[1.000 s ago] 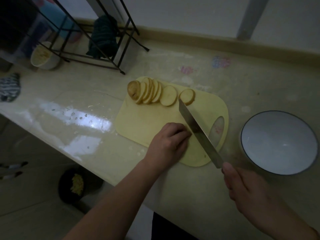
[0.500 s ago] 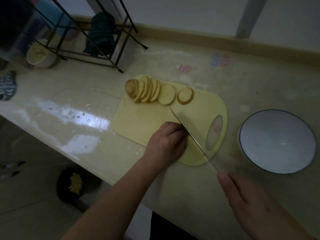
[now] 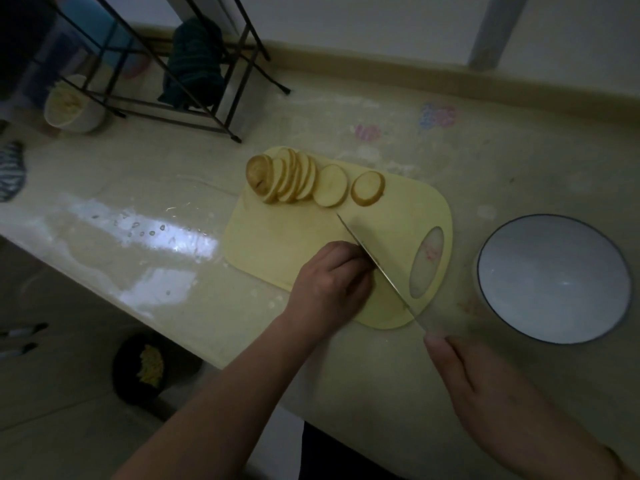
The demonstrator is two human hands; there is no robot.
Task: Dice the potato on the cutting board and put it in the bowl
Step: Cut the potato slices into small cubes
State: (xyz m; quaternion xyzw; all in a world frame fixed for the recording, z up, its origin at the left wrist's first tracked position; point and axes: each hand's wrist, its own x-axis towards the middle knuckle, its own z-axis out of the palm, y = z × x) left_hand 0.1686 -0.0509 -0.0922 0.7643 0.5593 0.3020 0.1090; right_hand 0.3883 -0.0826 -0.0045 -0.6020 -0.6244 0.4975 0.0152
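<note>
The left hand [image 3: 332,282] lies knuckles-up on the near part of the cutting board [image 3: 277,244], its fingers curled under, the knuckles against the flat of the knife [image 3: 377,268]. Whatever the fingers press or hold is hidden beneath the hand, so I cannot tell if a slice is under them. The right hand [image 3: 485,386], at about five o'clock from the board and off its near edge, grips the knife handle, which its fingers cover; the thumb tip points up toward the blade. The blade is seen edge-on as a thin line, running from the right hand toward eleven o'clock and ending short of the potato slices [image 3: 298,180].

The slices lie along the far edge of the board, at twelve o'clock from the left hand: a leaning, overlapping row with a skin-covered end piece at its left, then two rounds lying flat to its right, the last one apart from the rest. The bowl [image 3: 554,278], white with a dark rim, stands on the counter [image 3: 381,358] at three o'clock from the board, near it but not touching.

At ten o'clock stands a black wire rack [image 3: 194,84], a dark cloth [image 3: 194,64] hanging on it, and a small white cup [image 3: 74,105] beside it. A dark bin [image 3: 152,368] with yellow scraps sits on the floor at seven o'clock.
</note>
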